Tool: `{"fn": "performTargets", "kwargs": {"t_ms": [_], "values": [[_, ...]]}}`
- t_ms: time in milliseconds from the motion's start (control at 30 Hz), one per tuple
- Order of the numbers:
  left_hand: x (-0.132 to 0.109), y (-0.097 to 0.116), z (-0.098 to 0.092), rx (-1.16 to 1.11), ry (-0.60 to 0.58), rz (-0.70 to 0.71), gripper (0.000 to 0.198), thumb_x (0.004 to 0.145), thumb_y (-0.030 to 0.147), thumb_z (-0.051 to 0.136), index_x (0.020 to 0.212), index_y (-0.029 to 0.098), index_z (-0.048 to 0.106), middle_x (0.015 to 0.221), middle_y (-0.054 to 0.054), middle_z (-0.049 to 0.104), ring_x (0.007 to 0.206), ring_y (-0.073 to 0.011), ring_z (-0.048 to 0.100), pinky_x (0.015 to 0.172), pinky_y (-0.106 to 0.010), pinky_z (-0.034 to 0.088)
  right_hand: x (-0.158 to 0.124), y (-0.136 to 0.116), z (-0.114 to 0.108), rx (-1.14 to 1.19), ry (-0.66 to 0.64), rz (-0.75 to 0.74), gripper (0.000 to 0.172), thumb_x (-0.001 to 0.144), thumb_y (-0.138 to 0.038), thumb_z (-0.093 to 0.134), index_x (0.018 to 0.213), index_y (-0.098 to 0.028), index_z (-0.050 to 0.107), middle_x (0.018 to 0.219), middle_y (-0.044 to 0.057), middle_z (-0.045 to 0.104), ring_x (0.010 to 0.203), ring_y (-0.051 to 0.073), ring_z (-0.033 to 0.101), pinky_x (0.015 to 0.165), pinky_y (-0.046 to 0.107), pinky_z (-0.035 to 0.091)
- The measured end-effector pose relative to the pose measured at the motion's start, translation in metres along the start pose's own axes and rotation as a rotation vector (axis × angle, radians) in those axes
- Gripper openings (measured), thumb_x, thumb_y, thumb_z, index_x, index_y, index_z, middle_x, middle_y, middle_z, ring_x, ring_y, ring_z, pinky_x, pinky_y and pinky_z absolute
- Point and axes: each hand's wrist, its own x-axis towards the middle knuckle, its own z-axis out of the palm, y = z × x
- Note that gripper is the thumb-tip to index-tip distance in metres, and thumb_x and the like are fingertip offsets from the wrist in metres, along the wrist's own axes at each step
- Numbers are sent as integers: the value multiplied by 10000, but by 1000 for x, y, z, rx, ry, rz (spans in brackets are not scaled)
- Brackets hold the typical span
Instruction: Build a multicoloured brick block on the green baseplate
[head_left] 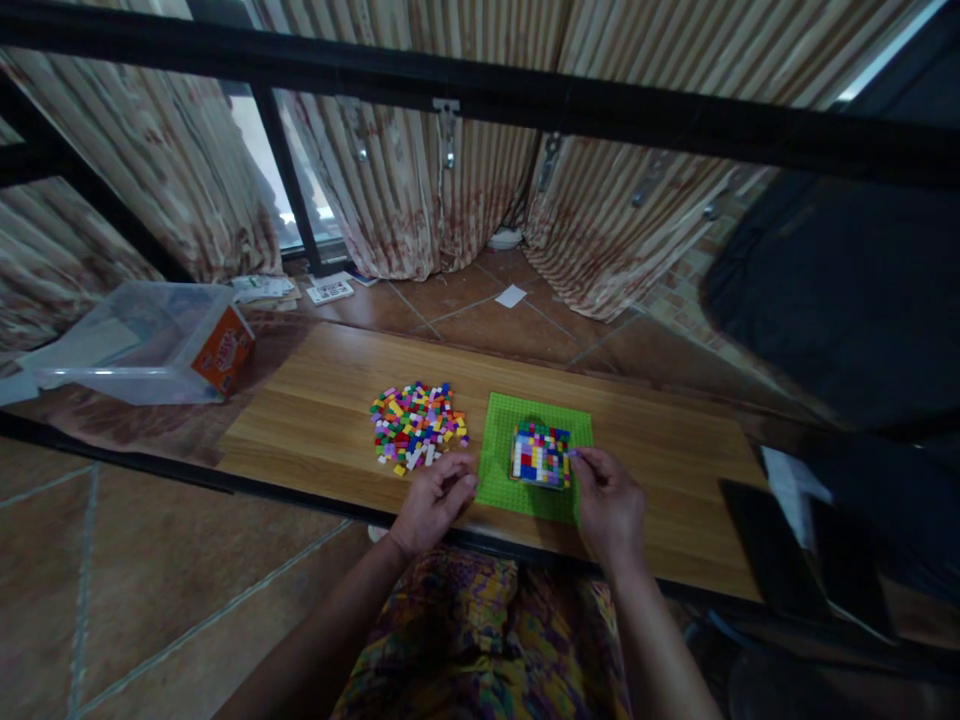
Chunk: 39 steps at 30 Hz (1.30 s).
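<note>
A green baseplate [501, 455] lies on the wooden table, carrying a small block of multicoloured bricks [540, 456]. My right hand [609, 503] rests at the plate's right front corner, its fingers pinched on a tiny brick at the block's right edge. Left of the plate sits a loose pile of small coloured bricks [417, 424]. My left hand [436, 498] lies between the pile and the plate with its fingers curled in; whatever is inside them is hidden.
A clear plastic bin [142, 342] with an orange label stands at the table's far left. Dark flat objects [795, 545] lie at the right end. Curtains and a black bar run across the back.
</note>
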Motion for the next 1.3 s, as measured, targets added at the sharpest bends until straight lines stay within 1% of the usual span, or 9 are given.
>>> {"fn": "performTargets", "kwargs": {"t_ms": [67,200,333,533,767,900,1033,1133,1300], "values": [[0,1,0,1,4,-7,358,880,465,577,1104,186,554,808,-17,630,705,-137,600,663,-254,486,8,0,0,-25,-2,-30,304,855,-471,572,898,-204,711,903,73,730,809,213,659,761,346,494],[1,1,0,-6,1,-12,357,876,472,578,1098,194,553,803,-16,630,711,-139,595,665,-254,479,19,1,7,-18,2,-89,295,833,-465,591,840,-206,732,905,73,687,817,199,629,724,322,482],[1,-1,0,-7,-12,-5,347,884,461,572,1104,194,547,806,-15,629,712,-137,589,665,-250,473,24,8,13,17,-5,-87,284,816,-457,612,846,-214,756,891,66,675,821,196,623,746,337,480],[1,-2,0,4,-7,11,327,896,432,573,1106,183,552,796,-11,628,710,-129,585,668,-242,465,27,12,16,90,-48,-92,281,805,-451,623,852,-214,767,904,76,717,846,204,642,761,347,493],[1,0,0,17,-16,22,315,905,430,561,1099,182,550,770,0,619,689,-123,571,661,-240,458,27,12,18,123,-30,5,298,769,-439,659,900,-189,755,902,80,734,796,198,652,754,351,508],[1,-2,-1,14,-25,19,306,909,420,557,1103,183,551,789,-3,622,698,-125,580,657,-239,463,26,15,17,161,25,62,360,756,-472,663,932,-169,743,917,96,746,811,211,666,790,376,515],[1,-5,-1,31,-22,30,289,916,403,548,1109,188,553,826,-8,635,725,-129,600,689,-250,482,30,17,19,147,77,87,472,779,-518,623,1039,-135,718,977,126,733,837,214,663,801,382,515],[1,-5,-1,34,-15,30,291,912,394,557,1115,187,553,833,-11,644,727,-132,611,689,-252,489,35,16,24,102,42,91,514,778,-543,614,1067,-129,709,989,131,724,837,214,654,795,381,512],[1,-6,-1,63,-12,47,280,917,382,555,1116,185,563,822,-12,647,724,-132,611,695,-256,493,36,15,32,159,20,135,490,761,-548,623,1009,-138,725,997,130,725,859,218,657,829,389,510]]}}
